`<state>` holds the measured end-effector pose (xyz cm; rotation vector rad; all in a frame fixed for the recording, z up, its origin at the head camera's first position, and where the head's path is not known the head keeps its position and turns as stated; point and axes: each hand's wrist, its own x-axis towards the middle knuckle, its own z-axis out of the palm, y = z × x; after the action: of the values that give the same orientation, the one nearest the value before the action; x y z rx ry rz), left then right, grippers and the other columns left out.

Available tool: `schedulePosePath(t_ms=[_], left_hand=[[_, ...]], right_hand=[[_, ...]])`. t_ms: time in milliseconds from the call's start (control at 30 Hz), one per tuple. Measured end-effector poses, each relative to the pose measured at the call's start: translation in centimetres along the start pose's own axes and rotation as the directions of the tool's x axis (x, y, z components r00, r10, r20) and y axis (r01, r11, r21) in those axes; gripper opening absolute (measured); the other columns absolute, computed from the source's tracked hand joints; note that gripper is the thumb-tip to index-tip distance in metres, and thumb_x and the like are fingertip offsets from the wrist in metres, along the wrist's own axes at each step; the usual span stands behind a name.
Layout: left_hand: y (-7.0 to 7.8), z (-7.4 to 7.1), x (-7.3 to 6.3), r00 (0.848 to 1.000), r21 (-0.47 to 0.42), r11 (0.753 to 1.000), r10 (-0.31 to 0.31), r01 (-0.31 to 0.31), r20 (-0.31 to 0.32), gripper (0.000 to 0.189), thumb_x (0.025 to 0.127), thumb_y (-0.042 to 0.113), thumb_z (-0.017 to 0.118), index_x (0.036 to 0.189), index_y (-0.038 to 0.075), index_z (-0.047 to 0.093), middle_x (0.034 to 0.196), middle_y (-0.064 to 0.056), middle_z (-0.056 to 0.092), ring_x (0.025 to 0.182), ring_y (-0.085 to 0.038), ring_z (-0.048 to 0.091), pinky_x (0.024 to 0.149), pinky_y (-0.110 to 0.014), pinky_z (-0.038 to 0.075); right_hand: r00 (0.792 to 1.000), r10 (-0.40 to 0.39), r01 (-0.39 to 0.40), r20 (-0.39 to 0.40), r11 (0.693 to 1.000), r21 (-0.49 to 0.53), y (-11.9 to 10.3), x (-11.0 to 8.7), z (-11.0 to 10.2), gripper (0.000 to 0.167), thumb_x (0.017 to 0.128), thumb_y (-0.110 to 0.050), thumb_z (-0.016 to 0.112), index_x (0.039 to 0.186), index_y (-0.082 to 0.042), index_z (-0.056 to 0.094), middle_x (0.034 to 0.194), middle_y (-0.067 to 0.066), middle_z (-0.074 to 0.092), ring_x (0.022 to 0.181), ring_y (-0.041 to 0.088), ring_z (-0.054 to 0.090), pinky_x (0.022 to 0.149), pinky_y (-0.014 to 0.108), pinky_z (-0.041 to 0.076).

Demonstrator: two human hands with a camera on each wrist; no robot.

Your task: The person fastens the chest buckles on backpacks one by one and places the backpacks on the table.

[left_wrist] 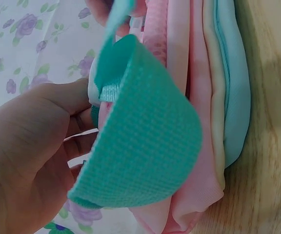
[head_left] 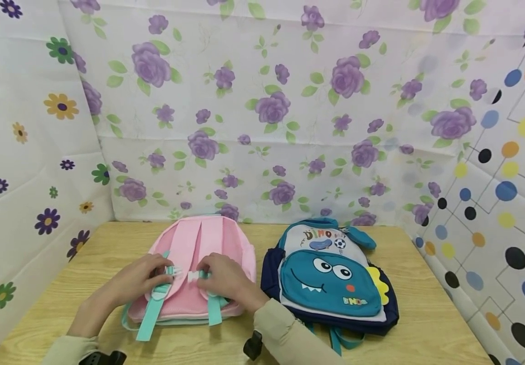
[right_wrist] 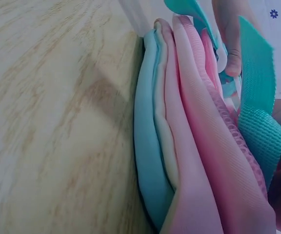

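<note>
A pink backpack (head_left: 239,238) lies on the table with its shoulder straps facing up. My left hand (head_left: 141,276) pinches the pronged half of a white buckle (head_left: 176,271) on its teal webbing. In my right hand (head_left: 225,276), finger and thumb grip the other white buckle half (head_left: 193,276) by its strap. A small gap separates the two halves, which point at each other above the bag. Loose teal strap ends (head_left: 150,319) hang toward me. In the left wrist view, a wide teal webbing loop (left_wrist: 145,131) covers part of the left fingers.
To the right lies a blue dinosaur backpack (head_left: 330,284), its front face up, with teal straps trailing at its near edge. Both bags rest on a wooden table (head_left: 426,314). Flower-patterned cloth (head_left: 253,167) hangs behind, and patterned sheets flank both sides.
</note>
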<state>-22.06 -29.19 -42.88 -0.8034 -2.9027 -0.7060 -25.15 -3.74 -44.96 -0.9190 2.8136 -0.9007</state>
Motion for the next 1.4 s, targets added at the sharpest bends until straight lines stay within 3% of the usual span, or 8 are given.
schedulePosePath(t_ms=[300,633,900,1400], left_hand=[[0.3,0.1,0.2,0.998,0.066,0.998,0.027,-0.023,-0.062,0.024,0.094,0.036,0.067,0.112,0.021,0.067,0.079,0.019,0.05,0.072,0.003,0.044,0.066,-0.021,0.04],[1.1,-0.3,0.3,0.995,0.098,0.995,0.044,-0.035,-0.088,0.022,0.094,0.035,0.066,0.111,0.021,0.067,0.079,0.019,0.049,0.071,0.004,0.042,0.065,-0.022,0.038],[1.2,-0.3,0.7,0.996,0.115,0.993,0.036,-0.026,-0.086,0.023,0.094,0.037,0.066,0.112,0.022,0.066,0.08,0.019,0.048,0.07,0.002,0.043,0.066,-0.021,0.039],[1.4,-0.5,1.4,0.996,0.084,0.994,0.073,-0.069,-0.047,0.02,0.096,0.035,0.063,0.114,0.025,0.064,0.078,0.018,0.047,0.066,0.003,0.041,0.063,-0.02,0.037]], right_hand=[[0.998,-0.052,0.055,-0.048,0.995,0.081,0.3,0.0,-1.3,0.022,0.085,-0.026,0.07,0.107,-0.02,0.072,0.095,-0.011,0.064,0.079,-0.001,0.055,0.071,0.015,0.047],[0.995,-0.083,0.088,-0.058,0.993,0.081,0.3,0.0,-2.2,0.023,0.085,-0.022,0.069,0.107,-0.017,0.073,0.096,-0.009,0.065,0.081,-0.001,0.056,0.072,0.014,0.047],[0.994,-0.094,0.097,-0.053,0.994,0.059,0.1,0.3,-2.5,0.022,0.087,-0.023,0.07,0.108,-0.017,0.073,0.096,-0.01,0.065,0.081,0.0,0.056,0.073,0.014,0.047],[0.986,-0.145,0.148,-0.077,0.989,0.028,-0.4,0.7,-3.0,0.022,0.091,-0.024,0.069,0.111,-0.017,0.072,0.101,-0.007,0.066,0.085,0.001,0.059,0.076,0.014,0.047]])
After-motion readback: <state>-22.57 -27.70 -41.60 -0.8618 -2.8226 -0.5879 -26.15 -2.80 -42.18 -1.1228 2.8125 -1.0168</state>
